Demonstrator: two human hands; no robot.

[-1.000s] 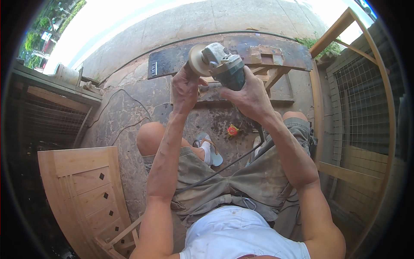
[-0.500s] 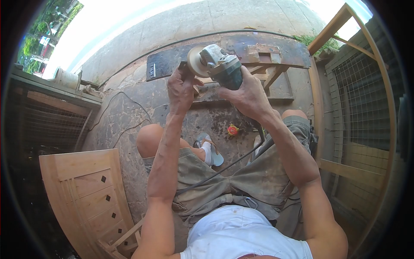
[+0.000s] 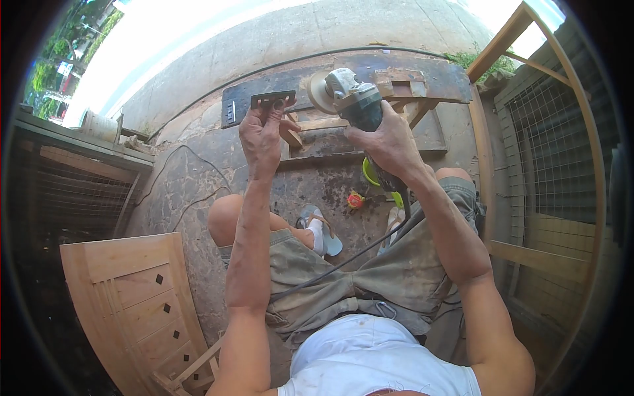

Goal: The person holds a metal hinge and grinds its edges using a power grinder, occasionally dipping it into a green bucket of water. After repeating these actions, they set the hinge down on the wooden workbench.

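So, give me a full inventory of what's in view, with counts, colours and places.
Angle grinder: one, dark green and grey, top centre
Small rectangular piece: one, dark, left of grinder
Low bench: one, dark-topped, ahead
Cut-out wood block: one, brown, on bench
Lime-green object: count unclear, partly hidden, below grinder
Red-yellow object: one, on floor
Wooden panel: one, light brown with black diamonds, lower left
Wooden frame: one, light brown, right
Power cord: one, black, crossing shorts
Flip-flops: two, pale, centre
Shorts: one pair, grey-green, lower centre
Shirt: one, white, bottom
Left hand: one, bare, holding rectangular piece
Right hand: one, bare, gripping grinder
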